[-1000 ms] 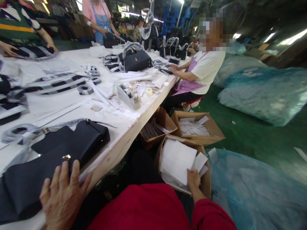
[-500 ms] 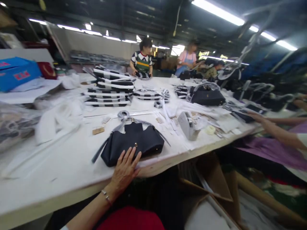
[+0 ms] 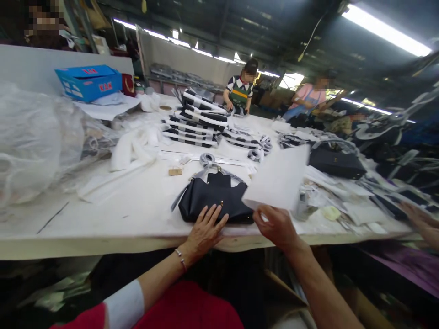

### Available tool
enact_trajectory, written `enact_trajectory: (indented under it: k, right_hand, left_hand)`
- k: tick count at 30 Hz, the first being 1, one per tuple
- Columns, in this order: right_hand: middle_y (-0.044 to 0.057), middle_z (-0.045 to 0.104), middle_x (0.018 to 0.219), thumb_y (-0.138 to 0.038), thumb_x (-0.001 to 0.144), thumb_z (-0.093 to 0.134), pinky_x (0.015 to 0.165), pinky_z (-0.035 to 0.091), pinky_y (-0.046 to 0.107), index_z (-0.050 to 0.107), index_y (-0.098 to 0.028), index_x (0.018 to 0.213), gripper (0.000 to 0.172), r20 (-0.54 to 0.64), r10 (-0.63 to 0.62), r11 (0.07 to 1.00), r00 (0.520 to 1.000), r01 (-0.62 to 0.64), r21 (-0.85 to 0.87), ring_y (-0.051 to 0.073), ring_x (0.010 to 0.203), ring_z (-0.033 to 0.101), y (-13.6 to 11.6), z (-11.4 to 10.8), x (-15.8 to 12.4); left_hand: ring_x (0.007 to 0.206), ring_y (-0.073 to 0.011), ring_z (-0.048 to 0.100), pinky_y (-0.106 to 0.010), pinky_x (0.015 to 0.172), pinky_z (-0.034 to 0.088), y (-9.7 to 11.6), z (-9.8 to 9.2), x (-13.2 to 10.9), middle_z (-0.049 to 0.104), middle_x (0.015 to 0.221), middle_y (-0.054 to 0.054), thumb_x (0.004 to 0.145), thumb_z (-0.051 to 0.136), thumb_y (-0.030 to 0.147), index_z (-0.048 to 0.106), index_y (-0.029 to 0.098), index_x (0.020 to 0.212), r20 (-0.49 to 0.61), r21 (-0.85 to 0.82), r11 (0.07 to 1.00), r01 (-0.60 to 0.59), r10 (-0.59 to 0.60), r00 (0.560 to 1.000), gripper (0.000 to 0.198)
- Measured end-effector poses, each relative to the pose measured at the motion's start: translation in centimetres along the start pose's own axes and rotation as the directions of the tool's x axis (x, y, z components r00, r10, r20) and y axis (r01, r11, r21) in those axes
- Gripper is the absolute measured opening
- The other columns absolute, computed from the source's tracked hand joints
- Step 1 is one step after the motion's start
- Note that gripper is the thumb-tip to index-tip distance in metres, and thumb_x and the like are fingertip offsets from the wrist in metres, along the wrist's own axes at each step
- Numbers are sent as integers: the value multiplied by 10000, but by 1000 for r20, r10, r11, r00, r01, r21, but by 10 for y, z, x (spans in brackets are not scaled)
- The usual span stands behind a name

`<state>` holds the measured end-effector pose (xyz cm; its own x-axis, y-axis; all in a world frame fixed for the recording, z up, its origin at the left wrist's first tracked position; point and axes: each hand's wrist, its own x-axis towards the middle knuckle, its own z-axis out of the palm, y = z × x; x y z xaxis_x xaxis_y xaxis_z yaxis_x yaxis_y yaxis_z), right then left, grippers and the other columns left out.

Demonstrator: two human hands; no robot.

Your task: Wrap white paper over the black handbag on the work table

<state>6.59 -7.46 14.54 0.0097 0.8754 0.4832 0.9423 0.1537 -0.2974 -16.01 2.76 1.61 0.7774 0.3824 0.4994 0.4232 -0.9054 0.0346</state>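
Note:
A black handbag (image 3: pixel 202 196) lies at the front edge of the white table, its flap turned back and its clasp showing. My left hand (image 3: pixel 206 228) rests on the lower front of the bag with its fingers spread. To the right, my right hand (image 3: pixel 276 225) pinches the lower edge of a white sheet (image 3: pixel 279 178), which stands up beside the bag and covers part of the table behind. The bag's wrapped handle (image 3: pixel 207 159) lies behind it. A small brown tag (image 3: pixel 175 172) is on the table to the left of the handle.
Striped wrapped bags (image 3: pixel 195 125) are stacked at the back. Another black bag (image 3: pixel 336 160) stands at the right. Clear plastic (image 3: pixel 37 146) and a blue box (image 3: pixel 88 82) are at the left. A co-worker's hand (image 3: pixel 420 221) is at the far right; other people stand behind the table.
My right hand has come into view from below, holding the white sheet. My left hand stays on the handbag. The view has swung left, so things appear farther right.

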Motion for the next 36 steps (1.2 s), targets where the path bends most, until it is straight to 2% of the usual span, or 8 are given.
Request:
enact_trajectory:
  k: [2,5,9,17,24,30,33,36]
  right_hand:
    - [81,715,973,-83,841,458,1011,518,405,642,-211,833,224,119,-271,962,955,272,13,223,1071,656,-11,27,42]
    - [121,669,1214,-2,752,443,1046,500,382,633,-162,1007,356,264,-434,901,861,424,97,216,1223,584,-9,63,59]
    - [142,645,1274,-4,734,472,1009,517,352,612,-157,1067,392,357,-355,935,864,324,145,212,1204,602,9,84,45]
    - [100,645,1281,-84,780,569,1034,484,356,628,-205,1138,382,354,-270,960,896,223,167,207,1188,606,6,83,45]
    - [89,688,1221,-218,874,590,1001,504,381,715,-223,995,174,353,-241,967,904,192,167,225,1131,643,6,80,46]
    - [100,674,1255,-238,883,579,1015,495,431,735,-234,993,191,345,-223,970,912,174,169,259,1168,625,11,86,37]
    - [93,679,1248,-279,893,563,1016,494,432,753,-233,933,199,421,-141,973,896,47,225,271,1155,634,16,80,43]
    - [64,752,1059,-347,915,533,912,549,374,759,-235,895,254,535,-30,949,845,-144,281,245,994,701,16,70,76]
  left_hand:
    - [1438,-310,312,-533,1165,268,0,1,-1,360,1549,-132,862,662,442,336,265,1484,-6,-23,1000,14,-14,1000,724]
    - [1380,-290,400,-522,1164,279,-1,0,-2,461,1476,-116,880,647,392,358,262,1472,-8,-79,996,29,-30,1000,672]
    - [1323,-277,456,-509,1159,302,-3,-5,-4,540,1376,-119,904,605,319,397,222,1452,-46,-150,989,-4,-3,999,594]
    - [1296,-280,479,-523,1146,321,-5,-3,-4,585,1314,-120,926,542,282,445,198,1417,-123,-162,986,-22,2,992,507]
    - [1293,-253,485,-486,1149,336,-3,-9,-6,584,1328,-123,933,533,284,366,144,1458,-112,-174,985,21,-41,993,569]
    - [1362,-233,430,-441,1128,361,0,-5,-5,422,1512,-127,951,499,261,291,206,1504,-125,-88,995,51,-62,990,594]
    - [1366,-247,431,-438,1131,341,2,0,-4,380,1542,-129,973,464,358,317,169,1496,-92,-26,997,79,-81,993,575]
    - [1365,-245,426,-425,1134,330,2,4,-4,367,1548,-128,977,445,403,358,128,1473,-106,26,997,74,-71,992,574]
